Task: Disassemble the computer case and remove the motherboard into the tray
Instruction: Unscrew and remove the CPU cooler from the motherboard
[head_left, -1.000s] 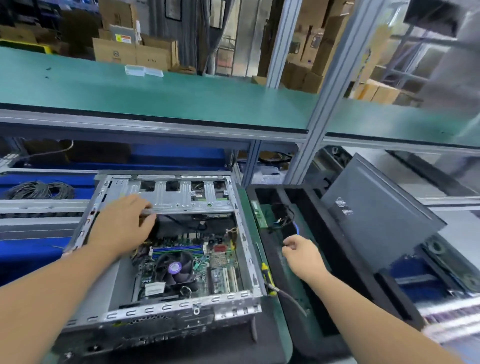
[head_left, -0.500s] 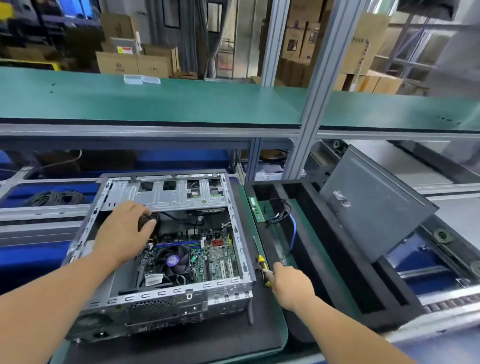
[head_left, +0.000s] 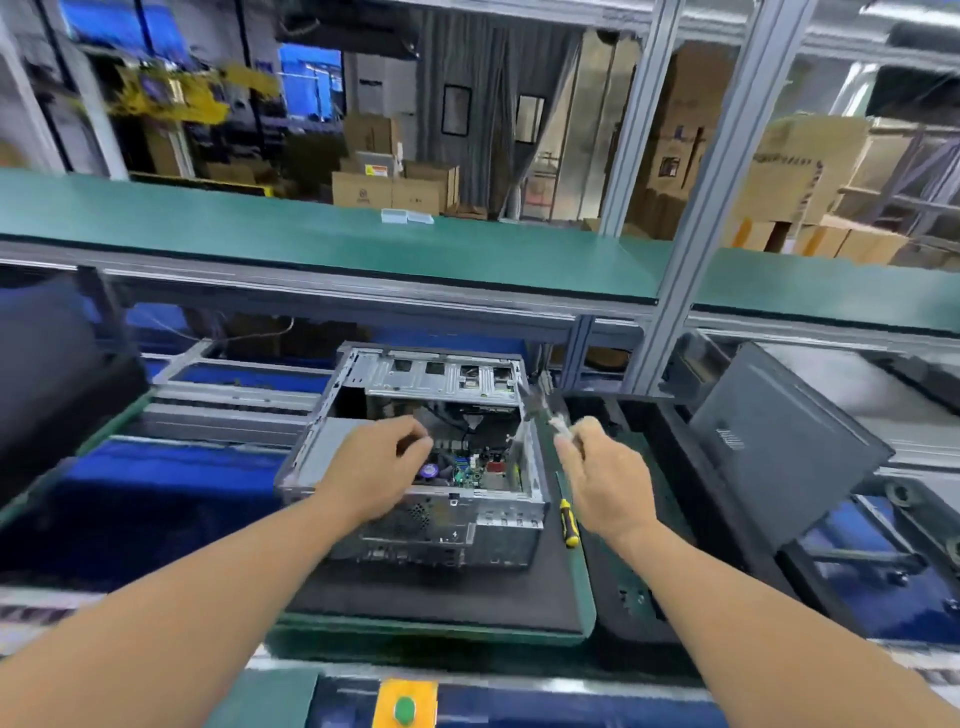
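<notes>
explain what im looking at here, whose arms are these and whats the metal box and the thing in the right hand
One picture, from a camera worn on a person's head, looking down at their own bare arms. The metal box is an opened computer case on a dark mat; the motherboard is still inside. The left hand reaches into the case with curled fingers; whether it holds anything is unclear. The right hand grips a slim tool, too blurred to name. A yellow-handled screwdriver lies beside the case. Right of it sits the black tray.
</notes>
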